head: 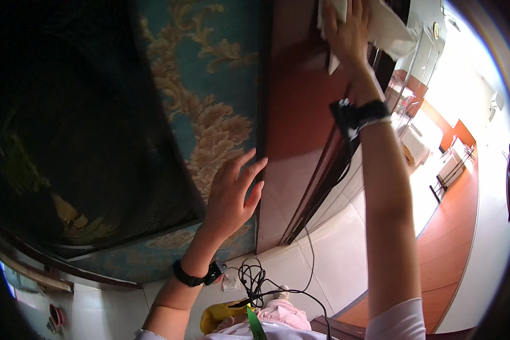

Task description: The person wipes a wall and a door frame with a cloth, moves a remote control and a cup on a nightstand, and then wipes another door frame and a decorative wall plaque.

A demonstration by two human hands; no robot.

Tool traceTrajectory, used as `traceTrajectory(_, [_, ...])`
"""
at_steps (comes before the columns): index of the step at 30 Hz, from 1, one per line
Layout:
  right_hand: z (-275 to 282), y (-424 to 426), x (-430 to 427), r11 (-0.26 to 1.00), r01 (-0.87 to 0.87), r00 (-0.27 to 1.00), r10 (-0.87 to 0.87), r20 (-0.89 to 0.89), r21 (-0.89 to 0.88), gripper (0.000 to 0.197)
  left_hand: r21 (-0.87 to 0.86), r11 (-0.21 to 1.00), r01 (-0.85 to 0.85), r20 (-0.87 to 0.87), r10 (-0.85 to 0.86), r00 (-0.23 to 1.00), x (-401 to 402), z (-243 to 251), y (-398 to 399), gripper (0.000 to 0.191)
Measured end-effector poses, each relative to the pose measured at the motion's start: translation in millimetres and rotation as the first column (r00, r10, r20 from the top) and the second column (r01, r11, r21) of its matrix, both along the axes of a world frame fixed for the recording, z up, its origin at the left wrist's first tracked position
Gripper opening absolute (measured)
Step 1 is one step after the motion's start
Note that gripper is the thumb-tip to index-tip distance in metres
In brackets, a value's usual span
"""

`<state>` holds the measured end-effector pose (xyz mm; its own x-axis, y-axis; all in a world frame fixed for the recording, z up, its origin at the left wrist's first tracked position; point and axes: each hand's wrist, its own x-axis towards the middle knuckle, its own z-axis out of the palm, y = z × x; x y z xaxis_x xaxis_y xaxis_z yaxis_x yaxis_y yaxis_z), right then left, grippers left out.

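Note:
My right hand (pixel 349 40) is raised at the top, pressing a white cloth (pixel 391 32) against the reddish-brown wooden door frame (pixel 306 106); its fingertips reach the picture's edge. Lower down, my left hand (pixel 236 197) has its fingers apart and holds nothing. Its fingertips are by the dark edge between the frame and the teal panel with a beige floral pattern (pixel 221 123); whether they touch it I cannot tell. Each wrist wears a black strap with a small device, and black cables run from them.
A large dark glossy panel (pixel 89 127) fills the left. Coiled black cable (pixel 253 280) hangs in front of me over the tiled floor (pixel 323 263). A yellow object (pixel 216 316) is by my pink-clad legs. To the right lies a bright room with furniture (pixel 450 170); a reddish pot (pixel 56 315) stands lower left.

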<state>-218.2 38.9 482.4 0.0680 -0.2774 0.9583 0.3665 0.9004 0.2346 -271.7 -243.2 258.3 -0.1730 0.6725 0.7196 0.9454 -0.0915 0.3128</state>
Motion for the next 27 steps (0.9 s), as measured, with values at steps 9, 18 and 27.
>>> traceTrajectory(9, [-300, -4, 4, 0.802, -0.071, 0.994, 0.104, 0.021, -0.593, 0.065, 0.279, 0.955, -0.098, -0.352, 0.197, 0.915, -15, 32, 94, 0.049])
traceTrajectory(18, [-463, -66, 46, 0.324, -0.1, 0.945, 0.328, 0.012, -0.941, 0.057, 0.448, 0.846, -0.291, -0.47, 0.499, 0.728, -25, 18, 122, 0.037])
traceTrajectory(27, [-155, 11, 33, 0.823, -0.246, 0.969, 0.227, -0.1, -0.513, 0.06, 0.491, 0.822, -0.288, -0.484, 0.532, 0.695, -21, 35, 113, 0.036])
